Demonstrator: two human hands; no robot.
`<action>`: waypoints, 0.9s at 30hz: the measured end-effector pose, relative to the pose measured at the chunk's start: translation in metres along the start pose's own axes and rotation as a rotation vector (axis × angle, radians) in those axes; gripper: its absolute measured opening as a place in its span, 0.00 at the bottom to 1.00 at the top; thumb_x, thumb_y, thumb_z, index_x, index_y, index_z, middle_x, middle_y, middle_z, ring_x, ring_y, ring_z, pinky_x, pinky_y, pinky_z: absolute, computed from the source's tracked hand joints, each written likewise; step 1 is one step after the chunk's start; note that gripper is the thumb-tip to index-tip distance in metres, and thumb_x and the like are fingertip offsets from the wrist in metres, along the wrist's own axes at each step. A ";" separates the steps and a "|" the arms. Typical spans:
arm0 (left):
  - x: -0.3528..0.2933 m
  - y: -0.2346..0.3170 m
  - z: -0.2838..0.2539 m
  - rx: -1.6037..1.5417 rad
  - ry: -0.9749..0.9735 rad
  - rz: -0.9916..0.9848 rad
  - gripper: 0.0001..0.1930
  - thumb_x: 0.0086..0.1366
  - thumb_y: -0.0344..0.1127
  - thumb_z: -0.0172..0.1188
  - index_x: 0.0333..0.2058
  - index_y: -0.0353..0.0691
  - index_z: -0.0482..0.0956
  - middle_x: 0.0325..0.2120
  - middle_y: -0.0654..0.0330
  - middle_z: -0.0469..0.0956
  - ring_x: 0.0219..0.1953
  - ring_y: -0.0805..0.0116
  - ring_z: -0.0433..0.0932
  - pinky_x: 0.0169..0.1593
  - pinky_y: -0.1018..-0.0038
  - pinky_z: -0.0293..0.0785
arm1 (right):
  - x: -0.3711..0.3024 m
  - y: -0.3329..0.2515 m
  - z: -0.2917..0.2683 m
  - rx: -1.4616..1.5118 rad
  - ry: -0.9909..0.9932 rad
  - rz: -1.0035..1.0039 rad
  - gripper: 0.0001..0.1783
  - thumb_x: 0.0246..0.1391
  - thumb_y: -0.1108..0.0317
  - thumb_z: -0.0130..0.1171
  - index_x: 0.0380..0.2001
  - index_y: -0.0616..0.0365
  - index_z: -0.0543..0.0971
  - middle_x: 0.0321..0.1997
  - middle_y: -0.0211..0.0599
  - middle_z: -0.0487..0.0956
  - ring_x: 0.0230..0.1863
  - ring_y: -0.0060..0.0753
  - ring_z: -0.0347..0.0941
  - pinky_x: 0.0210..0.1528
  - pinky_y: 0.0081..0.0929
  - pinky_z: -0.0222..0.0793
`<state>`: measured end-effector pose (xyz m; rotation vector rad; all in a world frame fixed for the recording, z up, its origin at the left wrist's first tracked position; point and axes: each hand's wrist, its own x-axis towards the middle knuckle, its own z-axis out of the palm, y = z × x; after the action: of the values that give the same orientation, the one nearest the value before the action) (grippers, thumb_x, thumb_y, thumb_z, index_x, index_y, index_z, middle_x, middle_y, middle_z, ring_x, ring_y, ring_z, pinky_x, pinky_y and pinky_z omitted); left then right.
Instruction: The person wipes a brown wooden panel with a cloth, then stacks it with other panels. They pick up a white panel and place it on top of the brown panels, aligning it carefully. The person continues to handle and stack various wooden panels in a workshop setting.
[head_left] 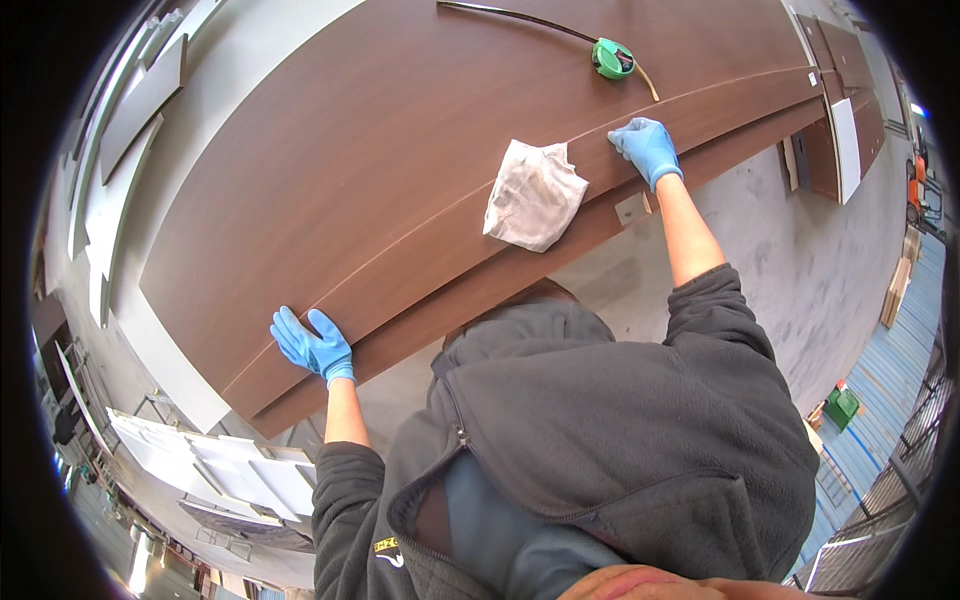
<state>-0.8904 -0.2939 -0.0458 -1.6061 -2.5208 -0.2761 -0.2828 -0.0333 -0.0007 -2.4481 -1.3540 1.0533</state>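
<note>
A large dark brown panel (pixel 330 140) lies in front of me, with a long narrow brown strip (pixel 400 265) along its near side and another brown edge below that. My left hand (pixel 315 345), in a blue glove, rests flat on the strip near its left end, fingers stretched out. My right hand (pixel 648 150), gloved in blue too, is closed with its fingertips pressed down at the seam. Whatever it may pinch is hidden. Between the hands, nearer the right one, a crumpled whitish cloth (pixel 536 195) lies across the strip.
Beyond my right hand sits a green tape measure (pixel 612 59), a dark strip (pixel 515 15) reaching leftward from it. White and brown boards (pixel 145 105) stand at the far left. White panels (pixel 215 465) lie lower left. More brown boards (pixel 835 60) are at the right.
</note>
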 end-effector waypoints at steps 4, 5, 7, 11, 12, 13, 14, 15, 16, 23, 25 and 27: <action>0.001 0.000 0.001 0.019 0.004 -0.008 0.33 0.77 0.55 0.53 0.70 0.38 0.70 0.71 0.45 0.69 0.75 0.40 0.62 0.77 0.46 0.53 | 0.002 0.001 0.001 0.047 -0.058 0.083 0.12 0.54 0.58 0.72 0.30 0.56 0.88 0.29 0.34 0.88 0.32 0.28 0.83 0.43 0.32 0.78; 0.001 0.000 0.001 0.021 0.001 -0.007 0.33 0.77 0.55 0.53 0.70 0.38 0.70 0.71 0.45 0.69 0.75 0.40 0.62 0.77 0.46 0.53 | 0.003 0.001 0.002 0.060 -0.059 0.084 0.12 0.54 0.58 0.72 0.30 0.56 0.88 0.29 0.34 0.88 0.32 0.29 0.83 0.43 0.32 0.78; 0.000 0.000 0.000 0.012 0.003 -0.001 0.33 0.77 0.55 0.53 0.70 0.38 0.70 0.71 0.45 0.69 0.75 0.40 0.62 0.77 0.46 0.53 | 0.004 0.003 0.004 0.082 -0.053 0.102 0.12 0.54 0.58 0.72 0.31 0.56 0.88 0.30 0.34 0.89 0.33 0.29 0.83 0.43 0.32 0.78; 0.000 0.000 0.000 0.009 0.007 0.002 0.33 0.77 0.55 0.53 0.70 0.37 0.70 0.71 0.45 0.69 0.75 0.40 0.62 0.77 0.46 0.53 | 0.004 0.001 0.003 0.040 -0.006 0.056 0.13 0.55 0.57 0.71 0.31 0.56 0.87 0.31 0.36 0.89 0.34 0.32 0.84 0.44 0.34 0.78; 0.000 0.000 0.000 0.014 0.003 0.001 0.33 0.77 0.55 0.53 0.70 0.37 0.70 0.71 0.45 0.69 0.75 0.40 0.62 0.77 0.46 0.53 | -0.001 -0.002 0.002 0.053 -0.009 0.043 0.13 0.56 0.57 0.71 0.31 0.56 0.87 0.32 0.37 0.89 0.35 0.34 0.84 0.44 0.35 0.78; 0.000 0.000 0.000 0.020 0.000 0.002 0.33 0.77 0.55 0.53 0.70 0.37 0.70 0.71 0.45 0.69 0.75 0.40 0.61 0.77 0.46 0.53 | -0.009 -0.008 0.003 0.063 0.007 0.053 0.13 0.56 0.57 0.70 0.31 0.56 0.87 0.33 0.38 0.89 0.36 0.37 0.85 0.44 0.36 0.79; 0.000 0.000 0.000 0.021 -0.001 0.006 0.33 0.77 0.55 0.53 0.70 0.37 0.70 0.71 0.45 0.69 0.75 0.40 0.62 0.76 0.46 0.54 | -0.021 -0.015 0.006 -0.119 0.160 -0.131 0.12 0.56 0.57 0.70 0.30 0.55 0.86 0.34 0.40 0.88 0.37 0.41 0.85 0.44 0.38 0.79; 0.000 0.000 0.000 0.021 0.000 0.007 0.33 0.77 0.55 0.53 0.70 0.37 0.70 0.71 0.45 0.69 0.75 0.40 0.62 0.76 0.46 0.54 | -0.037 -0.022 0.012 -0.324 0.321 -0.247 0.11 0.55 0.58 0.70 0.29 0.54 0.86 0.35 0.43 0.88 0.37 0.45 0.84 0.45 0.40 0.79; 0.000 0.000 0.000 0.014 -0.004 0.000 0.33 0.77 0.55 0.53 0.70 0.37 0.71 0.71 0.45 0.69 0.75 0.40 0.62 0.76 0.46 0.54 | -0.056 -0.031 0.022 -0.360 0.486 -0.481 0.10 0.53 0.58 0.70 0.28 0.52 0.85 0.33 0.45 0.85 0.36 0.52 0.83 0.42 0.46 0.78; 0.001 0.002 -0.002 0.008 -0.008 0.007 0.33 0.77 0.54 0.53 0.70 0.36 0.70 0.71 0.44 0.69 0.75 0.38 0.62 0.76 0.45 0.54 | -0.118 -0.043 0.079 -0.492 0.312 -1.280 0.37 0.47 0.37 0.62 0.54 0.51 0.79 0.67 0.42 0.74 0.71 0.53 0.66 0.74 0.59 0.56; 0.002 0.003 -0.003 0.010 -0.022 -0.007 0.33 0.77 0.54 0.53 0.70 0.36 0.70 0.71 0.43 0.69 0.75 0.37 0.62 0.75 0.44 0.54 | -0.070 -0.021 0.045 -0.618 0.352 -1.023 0.26 0.51 0.43 0.57 0.47 0.47 0.77 0.49 0.40 0.72 0.55 0.48 0.68 0.57 0.45 0.65; 0.003 0.005 -0.002 -0.008 -0.019 0.009 0.33 0.77 0.54 0.53 0.70 0.36 0.70 0.71 0.43 0.69 0.74 0.37 0.62 0.75 0.44 0.55 | -0.019 0.003 -0.001 -0.639 0.403 -0.735 0.25 0.57 0.44 0.56 0.49 0.48 0.77 0.50 0.40 0.73 0.57 0.48 0.68 0.62 0.48 0.62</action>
<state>-0.8870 -0.2896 -0.0423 -1.6302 -2.5297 -0.2717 -0.2870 -0.0500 0.0089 -1.9709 -2.3765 -0.0547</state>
